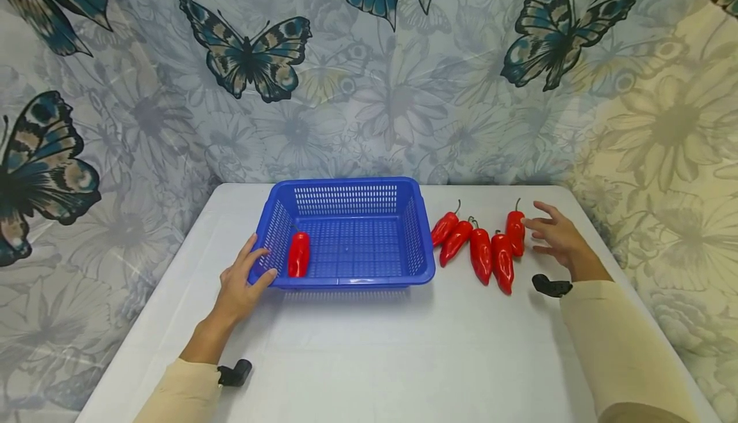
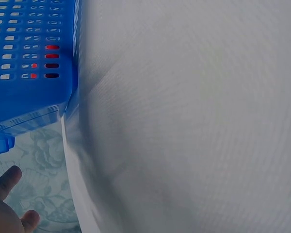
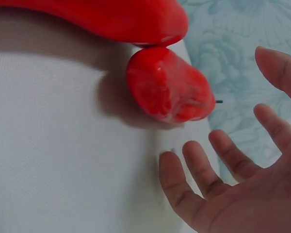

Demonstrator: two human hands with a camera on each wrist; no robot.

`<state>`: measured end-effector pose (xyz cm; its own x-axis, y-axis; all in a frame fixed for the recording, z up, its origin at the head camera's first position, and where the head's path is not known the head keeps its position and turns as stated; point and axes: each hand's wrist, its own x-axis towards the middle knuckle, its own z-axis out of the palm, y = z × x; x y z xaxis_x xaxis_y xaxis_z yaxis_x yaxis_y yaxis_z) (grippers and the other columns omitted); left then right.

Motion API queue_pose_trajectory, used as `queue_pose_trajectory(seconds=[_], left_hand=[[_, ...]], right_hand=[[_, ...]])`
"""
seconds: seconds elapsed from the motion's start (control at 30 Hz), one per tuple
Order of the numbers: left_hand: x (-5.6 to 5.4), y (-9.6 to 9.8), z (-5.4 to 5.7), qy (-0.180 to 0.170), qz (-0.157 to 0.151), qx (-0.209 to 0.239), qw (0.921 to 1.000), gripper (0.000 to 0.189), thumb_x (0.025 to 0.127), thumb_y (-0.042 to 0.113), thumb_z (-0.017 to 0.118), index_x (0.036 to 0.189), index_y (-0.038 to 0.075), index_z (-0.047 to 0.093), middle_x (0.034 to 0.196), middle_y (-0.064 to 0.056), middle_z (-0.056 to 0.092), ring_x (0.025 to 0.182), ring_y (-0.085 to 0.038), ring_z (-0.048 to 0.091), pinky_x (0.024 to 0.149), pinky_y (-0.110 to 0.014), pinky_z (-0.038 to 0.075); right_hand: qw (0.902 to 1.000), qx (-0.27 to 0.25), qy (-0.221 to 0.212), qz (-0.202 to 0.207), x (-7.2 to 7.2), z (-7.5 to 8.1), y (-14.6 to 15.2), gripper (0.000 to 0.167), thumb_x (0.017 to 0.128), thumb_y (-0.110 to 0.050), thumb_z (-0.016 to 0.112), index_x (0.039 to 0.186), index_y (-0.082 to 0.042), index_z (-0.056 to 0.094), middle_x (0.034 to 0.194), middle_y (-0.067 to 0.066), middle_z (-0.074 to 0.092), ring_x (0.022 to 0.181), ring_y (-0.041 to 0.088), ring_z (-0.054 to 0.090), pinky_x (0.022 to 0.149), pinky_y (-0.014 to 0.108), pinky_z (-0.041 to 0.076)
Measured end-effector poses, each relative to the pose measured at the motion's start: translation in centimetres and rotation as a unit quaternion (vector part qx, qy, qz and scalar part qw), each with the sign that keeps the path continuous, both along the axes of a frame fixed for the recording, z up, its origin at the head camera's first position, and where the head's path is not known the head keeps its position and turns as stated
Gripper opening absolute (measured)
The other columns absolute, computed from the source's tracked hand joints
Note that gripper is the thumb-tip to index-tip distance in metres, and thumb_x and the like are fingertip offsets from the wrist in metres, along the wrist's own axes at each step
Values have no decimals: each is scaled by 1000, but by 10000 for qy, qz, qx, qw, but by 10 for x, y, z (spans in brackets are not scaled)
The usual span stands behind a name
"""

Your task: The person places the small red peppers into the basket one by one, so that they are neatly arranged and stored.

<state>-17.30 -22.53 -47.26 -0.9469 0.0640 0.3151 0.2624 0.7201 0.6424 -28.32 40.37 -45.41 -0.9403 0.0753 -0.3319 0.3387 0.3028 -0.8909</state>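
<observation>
A blue plastic basket (image 1: 357, 280) with perforated walls stands on the white table, and one red pepper (image 1: 298, 255) lies inside it at the left. My left hand (image 1: 237, 287) is at the basket's left front corner, fingers spread; the left wrist view shows the fingertips (image 2: 9, 180) apart from the basket's wall. Right of the basket lie several red peppers with thin stems. My right hand (image 1: 558, 238) is beside the rightmost pepper (image 1: 516, 231), its fingers parted and relaxed. In the right wrist view a gap shows between that pepper (image 3: 167, 85) and the fingers (image 3: 177, 187).
The white tabletop (image 1: 369, 359) stretches in front of the basket. A butterfly-and-flower patterned backdrop (image 1: 398, 109) rises behind and at both sides of the table. Black wrist cameras (image 1: 235, 373) stick out from both cream sleeves (image 1: 617, 340).
</observation>
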Motion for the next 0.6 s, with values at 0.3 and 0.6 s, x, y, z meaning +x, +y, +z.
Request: queue_pose_trajectory(seconds=[0.3,0.6], left_hand=[[-1,-1,-1,35,18,16,10000,47,92,34,59,129,6,54,157,-12,23,136,-44,27,98,-69,14],[0,0,-1,5,11,47,10000,46,92,34,59,129,6,54,157,-12,22,136,-45,27,97,-69,14]], right_hand=[[9999,-47,-123,9,-4,-6,1,90,94,-39,62,155,-21,-2,155,30,7,134,54,20,97,62,34],[9996,269,-123,45,-10,-11,-3,90,93,-36,63,155,-19,1,152,33,11,132,54,24,93,59,40]])
